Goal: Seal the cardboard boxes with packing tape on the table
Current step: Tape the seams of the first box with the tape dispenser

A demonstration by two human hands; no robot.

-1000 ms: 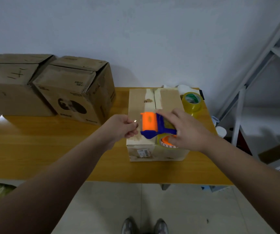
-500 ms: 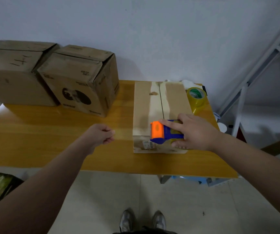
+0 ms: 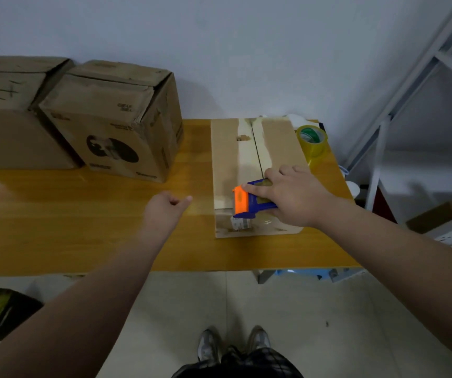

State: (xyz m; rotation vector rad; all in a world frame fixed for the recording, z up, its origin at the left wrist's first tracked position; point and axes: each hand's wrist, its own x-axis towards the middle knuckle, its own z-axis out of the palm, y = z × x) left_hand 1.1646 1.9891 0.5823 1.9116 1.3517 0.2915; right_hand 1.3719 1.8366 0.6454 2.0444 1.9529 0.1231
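The right hand (image 3: 293, 197) grips the orange-and-blue tape dispenser (image 3: 242, 201), fingers curled over its body. The dispenser sits at the near top edge of the flat cardboard box (image 3: 227, 154) on the bench (image 3: 83, 227). The left hand (image 3: 164, 208) hovers left of this box, fingers curled, with nothing visible in it. A spare tape roll (image 3: 312, 140) stands just right of the box.

Orange-and-blue tape dispenser (image 3: 249, 201), brown cardboard box (image 3: 249, 162), yellow tape roll (image 3: 312, 141), honey-coloured wooden table (image 3: 83, 227)

Orange-blue tape dispenser (image 3: 246, 201) atop box (image 3: 224, 159)
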